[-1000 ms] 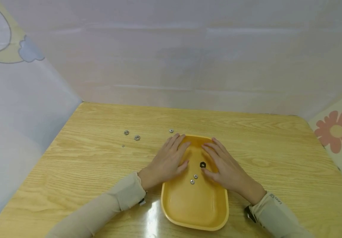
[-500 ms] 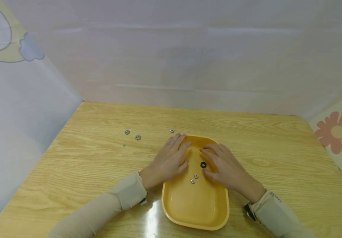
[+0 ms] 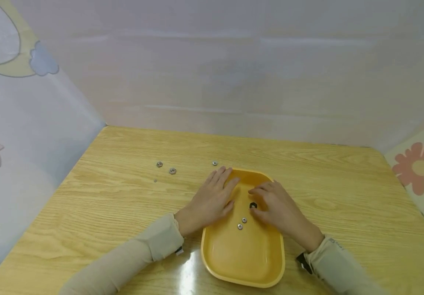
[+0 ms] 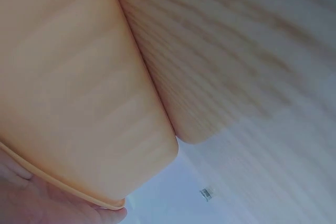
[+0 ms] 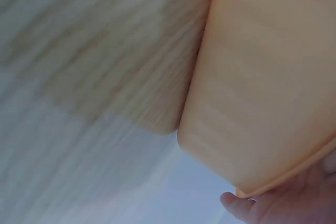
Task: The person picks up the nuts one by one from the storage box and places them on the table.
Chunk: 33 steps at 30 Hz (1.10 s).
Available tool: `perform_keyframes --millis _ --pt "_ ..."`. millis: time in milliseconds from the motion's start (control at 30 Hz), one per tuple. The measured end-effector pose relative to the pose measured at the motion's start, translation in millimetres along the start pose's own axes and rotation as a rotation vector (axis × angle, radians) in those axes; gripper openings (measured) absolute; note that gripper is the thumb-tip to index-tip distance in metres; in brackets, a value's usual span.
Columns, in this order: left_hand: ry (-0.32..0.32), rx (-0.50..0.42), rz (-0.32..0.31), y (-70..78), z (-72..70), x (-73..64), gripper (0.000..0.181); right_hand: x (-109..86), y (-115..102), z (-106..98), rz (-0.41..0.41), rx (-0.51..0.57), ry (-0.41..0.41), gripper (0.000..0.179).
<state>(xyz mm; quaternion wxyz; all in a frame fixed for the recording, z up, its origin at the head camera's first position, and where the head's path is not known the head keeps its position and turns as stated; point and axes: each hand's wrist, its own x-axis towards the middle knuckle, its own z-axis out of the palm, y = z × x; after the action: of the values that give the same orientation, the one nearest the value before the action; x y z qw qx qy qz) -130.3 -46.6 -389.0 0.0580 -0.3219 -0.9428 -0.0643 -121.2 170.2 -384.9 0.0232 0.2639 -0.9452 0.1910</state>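
Note:
A yellow tray (image 3: 243, 274) lies lengthwise before me, its outer wall filling much of both wrist views. My left hand (image 3: 210, 200) rests over its left rim, fingers relaxed and pointing to the far end. Over the right rim lies my right hand (image 3: 280, 209), fingers bent loosely inward, thumb tip right at a black hex nut (image 3: 253, 205) on the tray floor and hiding part of it. Two small silver nuts (image 3: 240, 226) sit near the middle of the tray. Fingers (image 5: 239, 205) show at the rim's corner in the right wrist view.
On the wooden table (image 3: 123, 213), left of the tray, lie two silver nuts (image 3: 173, 171) and a tiny one (image 3: 155, 180). Another silver nut (image 3: 215, 163) is just beyond the tray's far left corner. A pale backdrop (image 3: 234, 82) stands behind the table.
My right hand's fingers have bent inward and drawn nearer to the thumb, which now covers part of the black nut. The left hand keeps its place on the rim.

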Motion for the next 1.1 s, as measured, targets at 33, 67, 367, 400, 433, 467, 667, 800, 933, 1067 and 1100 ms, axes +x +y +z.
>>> perform_keyframes --millis 33,67,367,400,433,467,667,800,933,1067,1100 --pt "0.003 0.002 0.0 0.0 0.3 0.0 0.058 0.6 0.0 1.5 -0.004 -0.02 0.006 0.038" --pt "0.007 0.003 0.0 0.1 0.4 0.0 0.058 1.1 -0.3 2.8 -0.01 -0.032 0.011 0.036" --pt "0.023 0.025 0.008 0.1 0.5 0.2 0.057 2.9 -0.2 7.6 -0.045 -0.08 0.009 0.021" --pt "0.024 0.025 0.01 0.2 0.6 0.1 0.057 2.8 0.1 8.2 -0.05 -0.078 0.011 0.019" --pt "0.025 0.025 0.011 0.2 0.7 0.1 0.057 2.8 0.3 8.7 -0.054 -0.076 0.011 0.017" --pt "0.025 0.025 0.012 0.1 0.8 0.2 0.057 2.8 0.5 9.0 -0.055 -0.074 0.011 0.016" --pt "0.036 0.021 0.013 -0.5 1.4 1.0 0.057 3.1 0.4 8.1 -0.054 -0.085 -0.005 0.015" --pt "0.04 0.019 0.014 -0.6 1.2 1.0 0.057 2.9 0.3 6.2 -0.052 -0.097 -0.026 0.016" --pt "0.051 0.01 0.017 -0.5 0.7 0.5 0.056 2.4 0.0 5.4 -0.043 -0.088 -0.036 0.015" --pt "0.056 0.005 0.018 -0.6 1.0 0.4 0.056 2.0 -0.3 5.0 -0.023 -0.045 -0.044 0.015" --pt "0.058 0.006 0.019 -0.5 0.9 0.6 0.056 1.9 -0.4 4.5 -0.018 -0.033 -0.045 0.016"
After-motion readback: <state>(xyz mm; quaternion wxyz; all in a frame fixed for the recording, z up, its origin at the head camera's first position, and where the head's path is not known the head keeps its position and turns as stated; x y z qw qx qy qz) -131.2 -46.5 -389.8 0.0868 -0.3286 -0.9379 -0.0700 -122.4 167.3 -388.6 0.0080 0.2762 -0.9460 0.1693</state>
